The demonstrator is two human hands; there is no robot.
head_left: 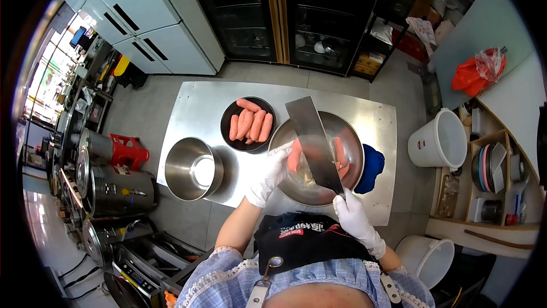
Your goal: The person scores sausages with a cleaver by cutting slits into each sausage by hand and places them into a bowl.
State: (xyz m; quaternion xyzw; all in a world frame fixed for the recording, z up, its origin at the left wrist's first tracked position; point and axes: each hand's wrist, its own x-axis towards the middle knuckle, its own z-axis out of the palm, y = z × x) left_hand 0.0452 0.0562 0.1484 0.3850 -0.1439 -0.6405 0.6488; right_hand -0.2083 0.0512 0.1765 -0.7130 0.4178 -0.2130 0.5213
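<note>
My right hand [356, 219], in a white glove, is closed round the handle end of a large cleaver [312, 137]. Its broad blade slants across a wide steel bowl [354, 137]. My left hand [269, 176], also gloved, grips a thick pinkish-orange stick [294, 157] at the bowl's left side, close to the blade. Whether the stick is a sausage or a carrot I cannot tell. Similar pieces [340, 151] lie inside the bowl, partly hidden by the cleaver. Whole pinkish-orange sticks [246, 123] are heaped in a black bowl [225, 135] beyond my left hand.
On the steel table [196, 103], a deep steel pot [175, 165] stands at left and a blue cloth [371, 168] lies at right. A white bucket [424, 143] and wooden shelf [490, 137] are beyond the right edge. Large steel pots [117, 191] and a red stool [126, 149] stand left.
</note>
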